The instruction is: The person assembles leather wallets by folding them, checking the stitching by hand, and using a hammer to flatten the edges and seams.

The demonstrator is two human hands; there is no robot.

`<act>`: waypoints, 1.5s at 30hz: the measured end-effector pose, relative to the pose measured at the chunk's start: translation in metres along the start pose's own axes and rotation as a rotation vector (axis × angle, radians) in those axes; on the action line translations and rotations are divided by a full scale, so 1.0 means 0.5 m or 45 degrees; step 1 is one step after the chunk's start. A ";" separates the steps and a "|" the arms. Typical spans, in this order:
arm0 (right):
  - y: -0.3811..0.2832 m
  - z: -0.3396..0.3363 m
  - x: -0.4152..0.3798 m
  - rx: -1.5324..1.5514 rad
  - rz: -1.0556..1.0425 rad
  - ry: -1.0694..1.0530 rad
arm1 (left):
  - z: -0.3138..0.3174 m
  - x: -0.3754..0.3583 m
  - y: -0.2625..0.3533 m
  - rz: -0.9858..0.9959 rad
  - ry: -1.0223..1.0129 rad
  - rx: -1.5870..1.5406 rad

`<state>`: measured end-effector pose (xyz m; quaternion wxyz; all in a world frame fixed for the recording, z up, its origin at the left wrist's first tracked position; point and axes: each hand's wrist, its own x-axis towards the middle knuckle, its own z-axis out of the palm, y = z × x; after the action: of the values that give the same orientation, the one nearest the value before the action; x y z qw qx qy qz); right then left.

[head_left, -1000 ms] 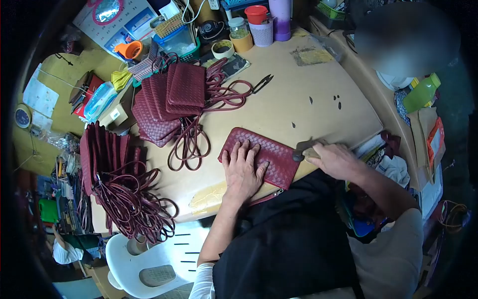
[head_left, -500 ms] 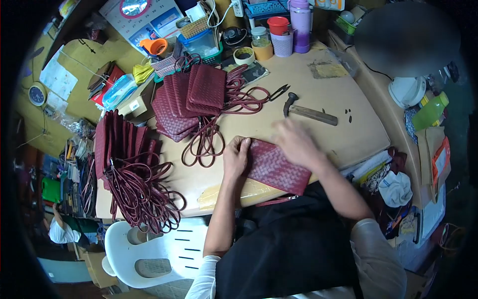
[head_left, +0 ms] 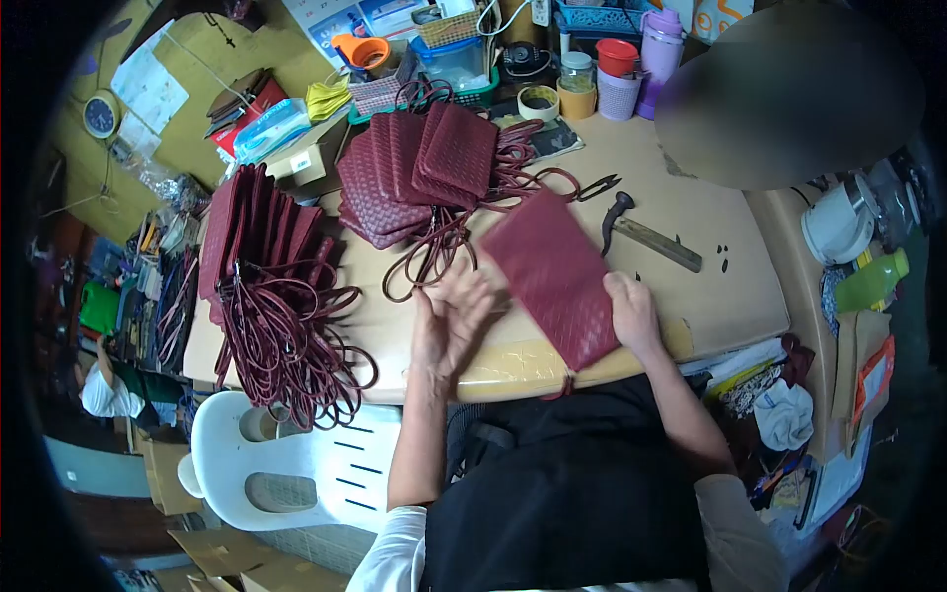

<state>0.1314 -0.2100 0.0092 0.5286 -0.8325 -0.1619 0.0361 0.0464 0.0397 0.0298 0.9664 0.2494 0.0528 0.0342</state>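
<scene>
My right hand [head_left: 633, 314] grips the right edge of a dark red woven-pattern pouch [head_left: 554, 281], tilted up over the front of the table. Thumb and fingers are closed on it. To the left of the pouch, my left hand [head_left: 456, 318] is raised with its fingers spread, slightly blurred, holding nothing. Beyond that hand lies a fanned pile of similar red pouches [head_left: 459, 158] with thin straps. Farther left stands a row of red pouches [head_left: 242, 232], their looped straps [head_left: 286, 345] heaped in front. A hammer [head_left: 651, 242] and small black snips [head_left: 598, 186] lie past the held pouch.
A white plastic chair [head_left: 222, 454] stands at the table's front left. Along the back are a tape roll [head_left: 538, 103], a glass jar [head_left: 577, 74], a purple bottle [head_left: 659, 59] and baskets. A green bottle [head_left: 873, 281] and cloths [head_left: 784, 414] are at right.
The pouch has been lifted and turned from lying flat at the table edge. My left hand has let go of it and opened; my right hand has taken hold of its right edge.
</scene>
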 end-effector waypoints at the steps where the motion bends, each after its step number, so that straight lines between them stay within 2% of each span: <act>1: 0.009 0.005 0.005 0.124 0.022 0.240 | 0.036 -0.009 -0.031 -0.049 -0.038 0.043; 2: 0.009 0.022 0.004 0.309 0.011 0.277 | 0.000 -0.004 -0.089 -0.068 -0.157 0.315; 3: 0.016 0.048 -0.001 0.310 0.004 0.252 | -0.041 -0.010 -0.143 -0.084 -0.265 0.589; 5: 0.027 0.101 -0.010 0.412 0.078 0.349 | 0.019 -0.077 -0.163 -0.231 -0.112 0.708; 6: 0.015 0.100 -0.015 0.414 0.040 0.246 | 0.027 -0.084 -0.163 -0.223 0.097 0.759; 7: 0.012 0.101 -0.019 0.421 0.028 0.204 | 0.029 -0.091 -0.140 -0.192 0.130 0.753; 9: 0.011 0.097 -0.024 0.207 -0.273 0.159 | 0.036 -0.100 -0.049 -0.047 0.051 1.067; 10: -0.014 0.070 -0.030 0.500 0.139 -0.197 | 0.084 -0.121 0.010 -0.030 0.200 1.265; 11: -0.009 0.066 -0.028 0.502 0.129 -0.236 | 0.095 -0.136 0.060 0.189 0.255 1.462; 12: -0.003 0.062 -0.027 0.551 0.123 -0.313 | 0.114 -0.145 0.124 0.791 0.121 2.021; 13: -0.001 0.062 -0.026 0.598 0.119 -0.384 | 0.173 -0.172 0.205 0.766 0.257 2.250; 14: -0.002 0.065 -0.025 0.607 0.110 -0.371 | 0.172 -0.184 0.271 0.953 0.394 2.360; 15: -0.003 0.069 -0.026 0.607 0.104 -0.386 | 0.204 -0.191 0.326 1.314 0.429 2.541; 16: -0.004 0.073 -0.028 0.565 0.088 -0.357 | 0.237 -0.193 0.381 1.492 0.519 2.592; 17: -0.004 0.075 -0.031 0.523 0.073 -0.324 | 0.255 -0.202 0.431 1.559 0.852 2.825; 18: -0.006 0.075 -0.034 0.522 0.070 -0.327 | 0.262 -0.198 0.477 1.662 1.101 2.899; 20: -0.011 0.077 -0.039 0.379 0.036 -0.318 | 0.261 -0.169 0.539 1.578 1.623 3.230; 21: -0.010 0.077 -0.039 0.381 0.036 -0.316 | 0.223 -0.154 0.581 1.458 1.599 3.318; 22: -0.007 0.078 -0.040 0.408 0.031 -0.330 | 0.184 -0.132 0.606 1.168 1.522 3.354; 23: -0.005 0.077 -0.040 0.434 0.024 -0.342 | 0.122 -0.102 0.630 0.679 1.591 3.419; 24: -0.004 0.070 -0.039 0.434 0.023 -0.336 | 0.051 -0.072 0.637 0.375 1.450 3.479; 25: -0.004 0.058 -0.035 0.340 -0.049 -0.337 | 0.003 -0.040 0.613 0.026 1.465 3.631; 26: -0.002 0.042 -0.030 0.243 -0.119 -0.338 | -0.049 -0.043 0.597 0.456 1.162 3.502; 28: 0.019 -0.017 0.001 -0.128 -0.327 0.017 | -0.037 -0.049 0.572 0.668 1.156 3.414; 29: 0.010 -0.062 0.019 -0.388 -0.344 0.115 | -0.035 -0.051 0.572 0.762 1.123 3.412; 30: 0.005 -0.103 0.033 -0.651 -0.360 0.208 | -0.011 -0.053 0.569 0.658 1.205 3.389; 31: 0.021 -0.125 0.036 -0.658 -0.356 0.202 | 0.024 -0.056 0.566 0.553 1.287 3.360; 32: 0.035 -0.146 0.043 -0.882 -0.332 0.219 | 0.050 -0.057 0.565 0.426 1.384 3.395; 33: 0.047 -0.163 0.051 -1.104 -0.309 0.241 | 0.018 -0.049 0.610 0.389 1.386 3.501; 35: 0.088 -0.176 0.069 -1.104 -0.263 0.219 | -0.010 -0.044 0.649 0.237 1.486 3.491; 39: 0.111 -0.161 0.090 -1.176 -0.230 0.245 | 0.022 -0.039 0.615 0.078 1.529 3.630; 41: 0.116 -0.148 0.115 -1.123 -0.236 0.261 | 0.053 -0.006 0.542 1.366 1.167 3.658; 43: 0.121 -0.140 0.134 -1.070 -0.250 0.280 | 0.100 0.050 0.437 1.100 0.500 3.084; 44: 0.121 -0.138 0.141 -1.073 -0.262 0.289 | 0.104 0.087 0.384 1.121 0.124 3.020; 45: 0.122 -0.136 0.144 -1.076 -0.275 0.299 | 0.083 0.124 0.324 0.948 0.216 2.997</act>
<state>0.2293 -0.2705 -0.0075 0.1580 -0.9521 -0.1872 -0.1832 0.1066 0.1671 0.1391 0.0792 0.9630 0.0397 0.2545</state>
